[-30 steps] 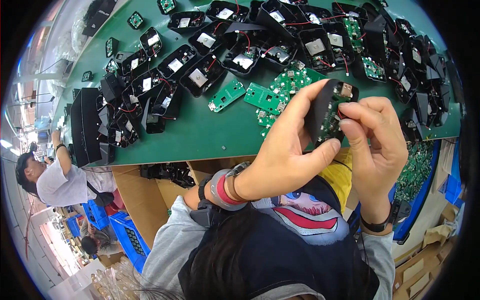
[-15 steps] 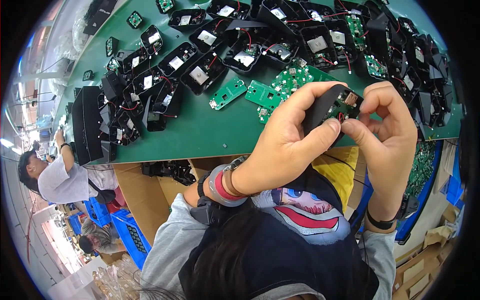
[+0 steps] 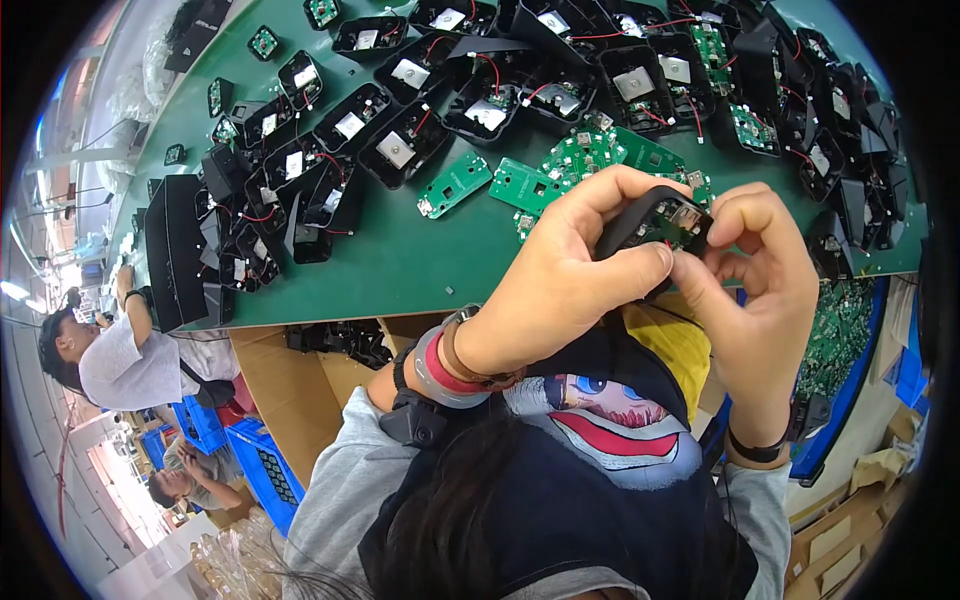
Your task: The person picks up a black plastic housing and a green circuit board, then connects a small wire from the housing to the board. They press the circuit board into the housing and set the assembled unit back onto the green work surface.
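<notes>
Above the table's near edge, my left hand [image 3: 590, 270] is closed round a small black plastic housing [image 3: 622, 226], its thumb pressing on the open side. Inside the housing sits a green circuit board [image 3: 682, 218] with a metal USB socket, and a bit of red wire shows by the thumb tips. Curled fingers of my right hand [image 3: 755, 260] grip the housing's right edge. My right thumb presses at its lower edge beside the left thumb; whether it also pins the wire is hidden. Just beyond my hands lie several loose green circuit boards [image 3: 455, 186].
Open black housings [image 3: 398, 150] with metal plates and red wires crowd the green table [image 3: 380, 270]. Below the near edge stands a cardboard box [image 3: 290, 400]. A blue bin [image 3: 838, 340] of circuit boards is at right. Two people [image 3: 135, 355] are at left.
Both hands and the housing have shifted slightly, with the housing tilted more and the right hand lower and a little left. The lower person at left has raised a hand.
</notes>
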Tool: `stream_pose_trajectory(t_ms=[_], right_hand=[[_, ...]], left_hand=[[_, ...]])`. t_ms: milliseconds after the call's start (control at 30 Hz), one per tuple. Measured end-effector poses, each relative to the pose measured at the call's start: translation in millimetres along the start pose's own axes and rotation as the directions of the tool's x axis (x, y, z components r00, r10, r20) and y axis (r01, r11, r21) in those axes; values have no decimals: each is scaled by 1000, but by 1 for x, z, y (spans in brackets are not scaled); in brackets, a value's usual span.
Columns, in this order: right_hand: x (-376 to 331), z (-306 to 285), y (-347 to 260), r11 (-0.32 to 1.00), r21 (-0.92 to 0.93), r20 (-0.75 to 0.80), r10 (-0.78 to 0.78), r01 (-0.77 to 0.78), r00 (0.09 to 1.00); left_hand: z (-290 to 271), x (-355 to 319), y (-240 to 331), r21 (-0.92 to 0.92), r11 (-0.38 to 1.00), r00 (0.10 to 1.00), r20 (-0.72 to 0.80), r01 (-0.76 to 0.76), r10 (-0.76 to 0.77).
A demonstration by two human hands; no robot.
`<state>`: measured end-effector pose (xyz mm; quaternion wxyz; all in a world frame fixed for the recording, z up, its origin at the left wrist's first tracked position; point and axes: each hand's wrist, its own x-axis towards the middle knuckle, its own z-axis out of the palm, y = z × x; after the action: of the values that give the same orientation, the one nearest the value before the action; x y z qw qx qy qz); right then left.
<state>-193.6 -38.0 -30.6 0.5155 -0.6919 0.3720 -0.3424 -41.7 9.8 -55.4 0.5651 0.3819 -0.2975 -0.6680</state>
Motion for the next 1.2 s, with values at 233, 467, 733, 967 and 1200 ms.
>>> stream_pose_trajectory(t_ms=[233,467,733,967,1200], right_hand=[[-7,14,19,943,-195,-172,-304,270,937],[-11,20,9,996,33,-203,-77,85,976],[-5,8,19,998,-17,-70,-56,55,996],[-16,16,28,968,147,-159,-181,204,971],[-15,7,13,987,75,-147,-129,141,981]], left_hand=[[1,-1,-4,-114,993,998,-58,14,-21],[1,-1,-8,-81,997,997,-70,-16,10],[2,-3,-16,296,935,976,-38,-193,214],[4,0,-9,-14,998,992,-110,-67,65],[-2,0,1,-353,933,996,-16,76,-87]])
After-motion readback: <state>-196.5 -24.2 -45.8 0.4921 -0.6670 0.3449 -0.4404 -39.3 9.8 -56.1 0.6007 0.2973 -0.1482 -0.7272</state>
